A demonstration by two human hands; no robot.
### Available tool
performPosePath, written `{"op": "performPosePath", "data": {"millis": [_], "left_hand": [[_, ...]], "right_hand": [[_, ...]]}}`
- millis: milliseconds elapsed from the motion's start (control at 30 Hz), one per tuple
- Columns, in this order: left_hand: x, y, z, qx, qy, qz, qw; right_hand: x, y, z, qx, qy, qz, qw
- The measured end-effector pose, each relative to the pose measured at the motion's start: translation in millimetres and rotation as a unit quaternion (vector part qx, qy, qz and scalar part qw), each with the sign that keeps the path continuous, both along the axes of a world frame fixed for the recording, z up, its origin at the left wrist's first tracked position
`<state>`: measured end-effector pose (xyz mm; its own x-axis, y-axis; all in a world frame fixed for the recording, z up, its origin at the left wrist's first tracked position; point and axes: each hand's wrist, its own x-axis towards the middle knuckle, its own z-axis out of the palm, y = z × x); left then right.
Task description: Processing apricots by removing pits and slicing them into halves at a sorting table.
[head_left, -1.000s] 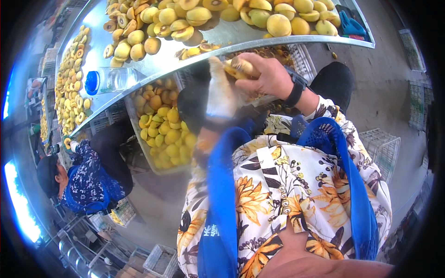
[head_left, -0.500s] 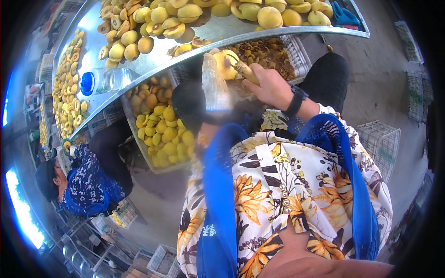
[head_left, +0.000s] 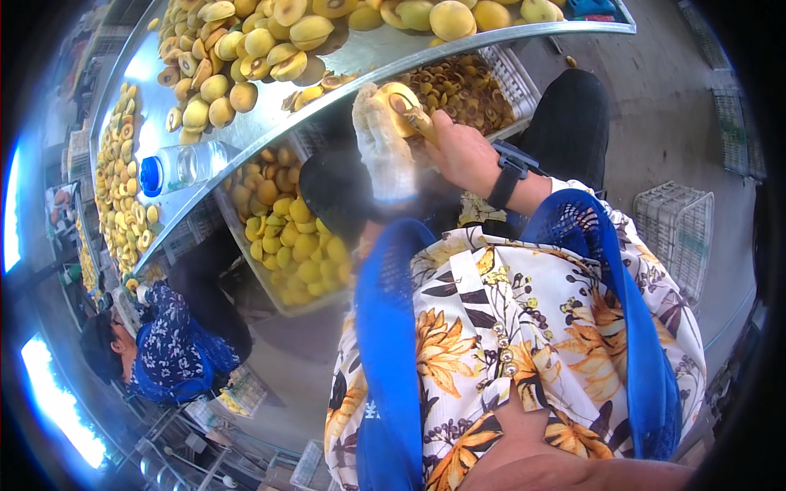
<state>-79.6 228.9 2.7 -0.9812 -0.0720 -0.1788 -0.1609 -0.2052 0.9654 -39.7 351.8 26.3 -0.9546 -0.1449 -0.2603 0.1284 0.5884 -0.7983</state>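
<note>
My left hand [head_left: 382,154], in a whitish work glove, is closed round a yellow peach half [head_left: 392,96], its cut face showing a brown pit area. My bare right hand [head_left: 465,152], with a black watch at the wrist, grips the wooden handle of a pitting tool [head_left: 421,125]. The tool's working end meets the cut face of the peach, and its tip is hidden there. Both hands are above my lap, just off the near edge of the metal table [head_left: 344,92].
Halved and whole peaches [head_left: 246,49] are heaped on the table, beside a blue-capped bottle [head_left: 184,166]. Below stand a crate of peaches [head_left: 299,254] and a crate of brown pits and scraps [head_left: 467,90]. Another person [head_left: 176,344] sits at left; a white crate [head_left: 673,233] stands at right.
The tool's curved metal loop, seen over the peach before, has sunk into its cut face. My right hand has turned and shifted slightly down. The view has shifted a little.
</note>
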Motion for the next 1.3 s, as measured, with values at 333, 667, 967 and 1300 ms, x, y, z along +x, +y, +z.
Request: {"op": "performPosePath", "data": {"millis": [333, 667, 967, 1300], "left_hand": [[-5.7, -20.4, 15.9, -0.012, -0.062, -0.131, 0.989], [12.1, 11.9, 9.3, 0.072, 0.012, 0.062, 0.995], [-16.7, -18.3, -15.2, 0.21, -0.203, 0.014, 0.956], [-13.4, -19.7, -1.6, 0.294, -0.25, 0.023, 0.922]], "right_hand": [[8.0, 6.0, -14.5, -0.028, 0.025, 0.097, 0.995], [3.5, -4.1, -6.5, -0.074, -0.058, 0.026, 0.995], [-3.2, -15.9, 5.9, -0.205, -0.219, 0.003, 0.954], [-0.8, -26.3, 18.0, -0.291, -0.348, -0.025, 0.891]]}}
